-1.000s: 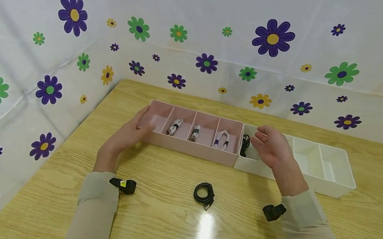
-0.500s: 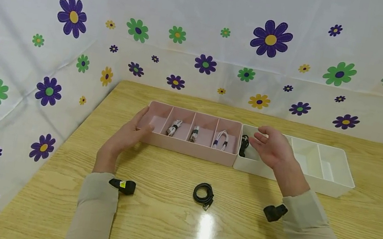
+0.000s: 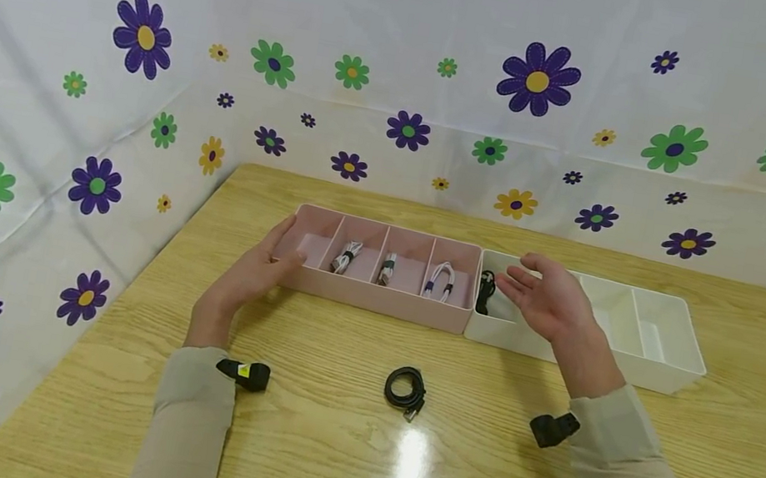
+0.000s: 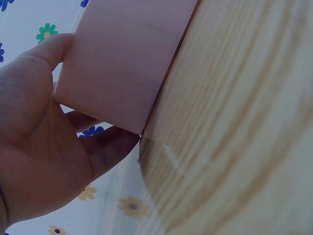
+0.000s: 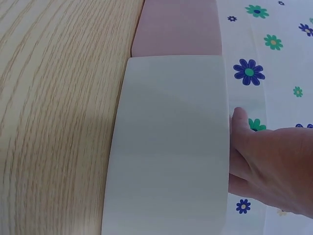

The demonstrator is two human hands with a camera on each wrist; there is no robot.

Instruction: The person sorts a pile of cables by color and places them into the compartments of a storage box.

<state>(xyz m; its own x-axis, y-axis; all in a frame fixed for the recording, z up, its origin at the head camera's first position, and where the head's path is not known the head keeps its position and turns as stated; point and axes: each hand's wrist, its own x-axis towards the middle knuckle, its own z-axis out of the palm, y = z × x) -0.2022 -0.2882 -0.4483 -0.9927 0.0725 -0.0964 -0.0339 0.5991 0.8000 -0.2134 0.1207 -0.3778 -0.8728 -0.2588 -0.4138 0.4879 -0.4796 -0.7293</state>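
In the head view, my left hand (image 3: 251,272) grips the left end of a pink divided box (image 3: 373,298), thumb at the front rim and fingers round the end. White tied cables lie in its other compartments: one bundle (image 3: 346,258), a smaller one (image 3: 387,269) and a looped one (image 3: 440,281). My right hand (image 3: 555,302) hovers above a white divided box (image 3: 657,375), fingers loosely extended and holding nothing. Beside its fingertips, a black cable (image 3: 486,292) lies in the leftmost white compartment. A coiled black cable (image 3: 406,391) rests on the table in front.
Both boxes stand end to end on the wooden table (image 3: 288,443), whose grain also fills much of the left wrist view. A flower-patterned cloth (image 3: 419,25) hangs behind and at the left. A bright light reflection crosses the table near the front.
My right hand has shifted slightly right and its fingers have spread a little. The left hand keeps its hold on the pink box. The head view has drifted slightly.
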